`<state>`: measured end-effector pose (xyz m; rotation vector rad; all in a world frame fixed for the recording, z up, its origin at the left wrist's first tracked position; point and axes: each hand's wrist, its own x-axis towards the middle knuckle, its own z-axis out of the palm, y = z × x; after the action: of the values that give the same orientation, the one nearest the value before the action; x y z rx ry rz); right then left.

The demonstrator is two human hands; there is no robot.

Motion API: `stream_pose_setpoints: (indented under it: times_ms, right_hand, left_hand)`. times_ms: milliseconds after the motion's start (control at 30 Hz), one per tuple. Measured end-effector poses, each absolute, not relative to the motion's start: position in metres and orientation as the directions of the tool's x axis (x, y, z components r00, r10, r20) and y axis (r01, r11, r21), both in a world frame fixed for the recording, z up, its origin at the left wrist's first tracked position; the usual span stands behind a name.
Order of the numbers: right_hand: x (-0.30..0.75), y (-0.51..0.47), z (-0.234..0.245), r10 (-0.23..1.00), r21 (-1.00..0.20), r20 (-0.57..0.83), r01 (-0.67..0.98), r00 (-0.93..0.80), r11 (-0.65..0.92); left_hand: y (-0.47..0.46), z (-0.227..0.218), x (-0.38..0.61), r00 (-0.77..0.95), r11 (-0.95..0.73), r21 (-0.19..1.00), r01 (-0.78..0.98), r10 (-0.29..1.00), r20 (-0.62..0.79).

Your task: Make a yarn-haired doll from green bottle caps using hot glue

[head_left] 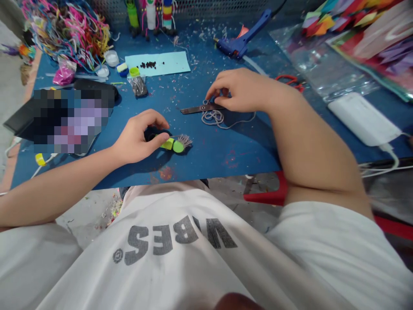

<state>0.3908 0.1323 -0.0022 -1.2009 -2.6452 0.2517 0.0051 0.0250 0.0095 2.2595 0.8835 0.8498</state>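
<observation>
My left hand (142,135) is closed around a small figure (178,147) with a bright green end and a fringe of grey yarn. Most of the figure is hidden under the fingers; a yellow-green band and something dark show. To the right, my right hand (238,90) has curled fingers and thumb at a narrow dark metal tool (192,110) with a rivet, perhaps thread snips. The tool's right end is partly covered by the thumb. A loose coil of grey yarn (214,117) lies just below it, its tail running right.
A blue glue gun (240,38) lies at the back, near red-handled scissors (290,81). Black beads sit on a light blue card (176,62). Left are a yarn heap (69,34) and a blurred-out device (74,120); right, a white power bank (359,118). Several yarn-limbed figures (150,15) stand behind.
</observation>
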Motion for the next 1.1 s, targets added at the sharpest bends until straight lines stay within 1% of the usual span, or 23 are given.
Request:
stream_pose_setpoints:
  times_ms: [133,200,267,367,400,467,533,600,700,800,933,1000,1100]
  right_hand:
    - [0.387,0.137,-0.013,0.738,-0.176,0.215,0.718,-0.640,0.674]
    - [0.384,0.139,-0.018,0.721,-0.182,0.255,0.701,-0.644,0.690]
    - [0.381,0.142,-0.020,0.717,-0.197,0.264,0.692,-0.645,0.695]
    - [0.377,0.140,-0.017,0.752,-0.210,0.286,0.726,-0.594,0.654]
    - [0.375,0.136,-0.014,0.767,-0.231,0.306,0.738,-0.563,0.634]
    - [0.369,0.127,-0.006,0.796,-0.317,0.367,0.740,-0.481,0.593]
    - [0.361,0.118,0.001,0.815,-0.424,0.415,0.706,-0.404,0.567]
    - [0.352,0.108,0.007,0.821,-0.506,0.449,0.656,-0.354,0.560]
    - [0.334,0.095,0.011,0.795,-0.558,0.497,0.574,-0.347,0.599]
    - [0.313,0.079,0.010,0.750,-0.513,0.524,0.553,-0.404,0.656]
    - [0.287,0.057,0.002,0.723,-0.429,0.480,0.586,-0.497,0.687]
    - [0.279,0.050,0.000,0.715,-0.409,0.466,0.590,-0.521,0.696]
    - [0.281,0.049,0.005,0.713,-0.411,0.476,0.587,-0.515,0.698]
  left_hand:
    - [0.026,0.010,0.006,0.568,-0.615,0.694,0.375,0.744,0.352]
    - [0.026,0.011,0.006,0.565,-0.612,0.699,0.370,0.745,0.354]
    - [0.026,0.011,0.007,0.565,-0.612,0.704,0.360,0.743,0.358]
    - [0.027,0.011,0.007,0.558,-0.604,0.711,0.361,0.751,0.354]
    - [0.027,0.011,0.007,0.553,-0.599,0.713,0.366,0.755,0.351]
    - [0.027,0.011,0.006,0.546,-0.592,0.716,0.370,0.762,0.348]
    - [0.027,0.009,0.006,0.532,-0.587,0.718,0.375,0.770,0.351]
    - [0.028,0.006,0.006,0.497,-0.570,0.727,0.383,0.791,0.358]
    - [0.030,-0.001,0.011,0.410,-0.532,0.758,0.378,0.830,0.378]
    - [0.032,-0.005,0.020,0.352,-0.521,0.772,0.365,0.845,0.403]
    - [0.030,0.000,0.028,0.346,-0.528,0.752,0.395,0.843,0.411]
    - [0.028,0.005,0.029,0.371,-0.525,0.744,0.413,0.843,0.389]
    - [0.028,0.010,0.028,0.387,-0.511,0.745,0.428,0.849,0.359]
